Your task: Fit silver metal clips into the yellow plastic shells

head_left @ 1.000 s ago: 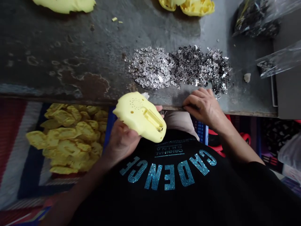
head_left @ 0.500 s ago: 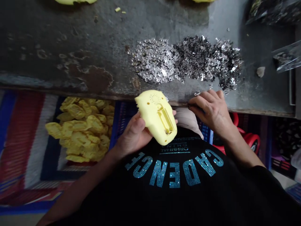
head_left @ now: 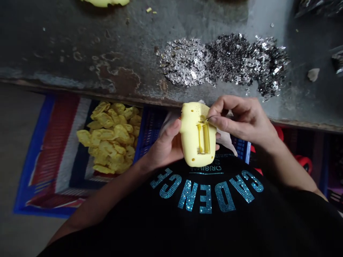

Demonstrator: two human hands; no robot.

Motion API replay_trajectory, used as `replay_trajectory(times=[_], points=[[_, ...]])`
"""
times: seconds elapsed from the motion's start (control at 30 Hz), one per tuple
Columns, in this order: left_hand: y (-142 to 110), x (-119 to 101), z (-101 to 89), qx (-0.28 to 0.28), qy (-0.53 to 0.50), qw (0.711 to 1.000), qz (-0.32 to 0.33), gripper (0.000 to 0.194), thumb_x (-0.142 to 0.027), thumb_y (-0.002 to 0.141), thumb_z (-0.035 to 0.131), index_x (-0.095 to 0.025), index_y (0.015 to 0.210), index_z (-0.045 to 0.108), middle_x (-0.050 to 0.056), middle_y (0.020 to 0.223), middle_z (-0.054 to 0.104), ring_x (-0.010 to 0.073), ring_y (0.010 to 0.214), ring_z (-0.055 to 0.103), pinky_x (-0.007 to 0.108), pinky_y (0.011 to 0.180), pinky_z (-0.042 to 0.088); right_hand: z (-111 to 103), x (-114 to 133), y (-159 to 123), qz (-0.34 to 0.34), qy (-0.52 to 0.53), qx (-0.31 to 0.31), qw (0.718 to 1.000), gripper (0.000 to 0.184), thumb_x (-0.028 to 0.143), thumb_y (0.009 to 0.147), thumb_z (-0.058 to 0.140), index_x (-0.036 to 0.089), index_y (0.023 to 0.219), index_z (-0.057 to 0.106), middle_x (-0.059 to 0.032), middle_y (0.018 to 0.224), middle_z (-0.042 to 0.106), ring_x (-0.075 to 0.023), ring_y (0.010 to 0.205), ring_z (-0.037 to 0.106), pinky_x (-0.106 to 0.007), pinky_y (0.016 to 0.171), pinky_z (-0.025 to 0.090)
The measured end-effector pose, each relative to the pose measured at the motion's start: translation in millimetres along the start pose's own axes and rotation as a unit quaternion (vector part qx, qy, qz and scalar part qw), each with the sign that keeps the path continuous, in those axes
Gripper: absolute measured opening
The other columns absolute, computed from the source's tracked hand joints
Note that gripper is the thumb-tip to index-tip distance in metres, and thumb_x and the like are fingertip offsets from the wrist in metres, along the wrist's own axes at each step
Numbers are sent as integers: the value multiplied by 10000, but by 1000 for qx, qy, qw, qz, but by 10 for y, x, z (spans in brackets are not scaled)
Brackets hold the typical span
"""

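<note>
My left hand (head_left: 166, 145) is wrapped round a yellow plastic shell (head_left: 189, 142), its thumb on the near-left side and fingertips showing at the right edge. The shell's back faces up, showing an open battery compartment (head_left: 205, 139), screw holes and a cluster of small holes at the top. At the compartment's upper end, my right hand (head_left: 242, 119) pinches a small thin metal piece (head_left: 210, 117) between thumb and forefinger; its exact shape is mostly hidden. Beyond the hands, small silvery metal contacts (head_left: 184, 62) lie heaped on the metal table.
The worn table (head_left: 88, 78) ends just beyond my hands. Darker metal bits (head_left: 227, 57) adjoin the silvery heap. Below left, a blue-rimmed crate (head_left: 24, 192) contains wrapped yellow pieces (head_left: 112, 142). Another yellow shell (head_left: 107, 3) lies at the far edge; a pale lump (head_left: 313, 74) sits right.
My right hand has come from the table edge by the metal heap to the shell's battery compartment, holding a small metal piece. The shell has turned more upright in my left hand.
</note>
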State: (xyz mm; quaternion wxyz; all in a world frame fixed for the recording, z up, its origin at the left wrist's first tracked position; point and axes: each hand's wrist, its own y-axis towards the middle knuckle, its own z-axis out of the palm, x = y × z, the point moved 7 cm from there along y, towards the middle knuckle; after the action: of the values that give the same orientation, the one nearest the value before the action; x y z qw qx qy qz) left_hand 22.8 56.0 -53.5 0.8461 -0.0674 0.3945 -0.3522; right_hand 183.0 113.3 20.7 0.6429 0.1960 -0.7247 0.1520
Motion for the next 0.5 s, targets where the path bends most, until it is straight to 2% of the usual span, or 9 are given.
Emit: replay_trajectory(times=[0.13,0.3,0.4,0.5], points=[[-28,11,-7,-33,25,999,10,780,-845,922,780,-236,1409,804,152,1352,864,546,1428,749,718,1035,695,-1,68,-56,-16,-66,10,998,288,486,1064,822,225,955,768,38,821,766,-115,702,636,-280,653,470],[-41,63,59,-3,2,1000,11,785,-816,964,743,-232,1490,759,138,1435,839,545,1483,711,702,1066,679,3,286,-156,-104,-228,-21,968,141,269,1073,742,237,935,743,25,864,772,-154,775,673,-355,810,498],[-40,100,74,9,-11,1000,1,774,-780,995,739,-223,1532,725,151,1474,822,529,1493,709,700,1094,671,32,320,-215,-100,-325,-30,940,151,277,1087,702,243,943,726,-9,891,783,-203,843,693,-418,893,479],[-44,112,117,31,-23,999,-2,762,-737,979,792,-221,1535,715,159,1493,812,515,1496,713,685,1121,672,45,342,-251,-90,-350,-36,932,164,312,1095,685,247,949,722,-22,905,787,-221,870,702,-448,935,488]])
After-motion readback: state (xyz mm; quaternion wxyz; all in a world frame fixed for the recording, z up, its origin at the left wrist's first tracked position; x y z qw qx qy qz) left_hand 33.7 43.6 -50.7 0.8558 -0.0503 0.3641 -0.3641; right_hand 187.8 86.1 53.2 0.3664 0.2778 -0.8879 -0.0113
